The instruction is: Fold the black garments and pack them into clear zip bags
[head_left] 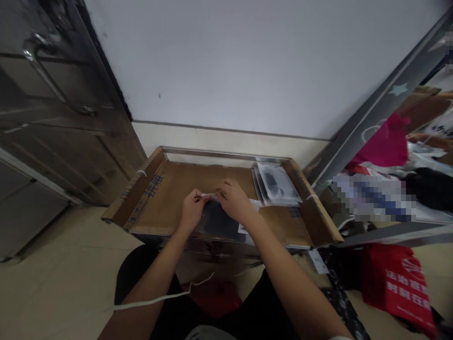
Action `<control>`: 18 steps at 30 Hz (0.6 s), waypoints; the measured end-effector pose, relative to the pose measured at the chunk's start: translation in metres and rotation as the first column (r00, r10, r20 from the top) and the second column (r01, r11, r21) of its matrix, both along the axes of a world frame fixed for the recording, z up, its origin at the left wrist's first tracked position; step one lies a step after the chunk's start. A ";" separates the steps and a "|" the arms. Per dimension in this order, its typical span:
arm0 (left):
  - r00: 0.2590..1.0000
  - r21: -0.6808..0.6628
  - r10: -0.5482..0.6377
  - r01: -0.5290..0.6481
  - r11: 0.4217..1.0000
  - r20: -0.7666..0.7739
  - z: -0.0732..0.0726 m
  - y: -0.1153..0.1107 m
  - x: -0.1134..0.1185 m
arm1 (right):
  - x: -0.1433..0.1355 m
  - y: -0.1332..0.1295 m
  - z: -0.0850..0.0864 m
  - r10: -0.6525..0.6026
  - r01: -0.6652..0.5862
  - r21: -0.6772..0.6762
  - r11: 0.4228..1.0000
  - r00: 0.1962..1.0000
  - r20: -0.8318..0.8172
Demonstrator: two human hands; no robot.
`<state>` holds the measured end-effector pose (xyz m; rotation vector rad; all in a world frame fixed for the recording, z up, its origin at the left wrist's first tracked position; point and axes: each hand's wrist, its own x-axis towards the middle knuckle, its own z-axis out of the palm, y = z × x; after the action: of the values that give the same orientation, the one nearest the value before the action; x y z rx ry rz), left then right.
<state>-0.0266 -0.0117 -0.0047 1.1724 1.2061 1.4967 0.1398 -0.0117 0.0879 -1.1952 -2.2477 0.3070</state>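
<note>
A clear plastic bag [222, 223] with something dark and flat in it lies at the front of a cardboard-lined tray [208, 172]. My left hand [192, 210] is closed, pinching the left end of the bag's top edge. At the other end of that edge, my right hand [233, 199] pinches with thumb and fingers. A whitish strip of the edge shows between the fingertips. A white label [242, 229] is partly visible beside my right wrist. To the right in the tray lies a stack of clear bags [278, 184] with dark contents.
Raised cardboard sides [311, 203] bound the tray, and a wall [226, 71] rises behind it. At left is a metal door with a handle [53, 80]. Cluttered shelving, pink cloth [384, 144] and a red bag [398, 288] are at right. A white cord [159, 300] crosses my left arm.
</note>
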 end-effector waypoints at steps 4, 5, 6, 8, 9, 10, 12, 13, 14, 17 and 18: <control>0.996 0.053 -0.067 0.070 0.996 -0.055 0.005 -0.005 -0.001 | -0.009 0.020 0.001 0.100 -0.096 -0.083 0.992 0.994 0.047; 0.994 0.063 -0.089 0.094 0.994 -0.068 0.006 -0.006 -0.002 | -0.008 0.024 -0.001 0.099 -0.093 -0.109 0.990 0.994 0.054; 0.992 0.072 -0.105 0.110 0.991 -0.074 0.007 -0.006 -0.003 | -0.006 0.026 -0.002 0.094 -0.085 -0.141 0.986 0.994 0.058; 0.991 0.085 -0.112 0.119 0.989 -0.080 0.007 -0.005 -0.003 | 0.001 0.028 -0.007 0.080 -0.067 -0.204 0.977 0.995 0.058; 0.991 0.086 -0.103 0.111 0.990 -0.086 0.007 -0.005 -0.002 | 0.004 0.028 -0.009 0.070 -0.057 -0.219 0.974 0.996 0.056; 0.992 0.082 -0.087 0.094 0.992 -0.090 0.006 -0.005 -0.002 | 0.007 0.028 -0.011 0.055 -0.042 -0.216 0.975 0.997 0.055; 0.996 0.064 -0.038 0.044 0.997 -0.081 0.005 -0.004 -0.001 | 0.011 0.028 -0.014 0.015 -0.005 -0.176 0.984 0.998 0.059; 0.997 0.051 -0.015 0.019 0.999 -0.070 0.005 -0.004 0.000 | 0.012 0.027 -0.015 0.000 0.010 -0.158 0.987 0.998 0.062; 0.999 0.039 0.005 -0.003 0.999 -0.054 0.005 -0.004 0.001 | 0.012 0.027 -0.015 -0.011 0.020 -0.148 0.989 0.998 0.063; 0.999 0.018 0.049 -0.049 0.999 0.000 0.006 -0.004 0.001 | 0.010 0.028 -0.014 -0.033 0.042 -0.157 0.987 0.998 0.060; 0.998 0.015 0.062 -0.063 0.998 0.014 0.006 -0.004 0.001 | 0.008 0.029 -0.013 -0.040 0.049 -0.161 0.986 0.998 0.057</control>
<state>-0.0253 -0.0155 0.0008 1.1422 1.2343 1.5602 0.1478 0.0171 0.0748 -1.3500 -2.2740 0.4532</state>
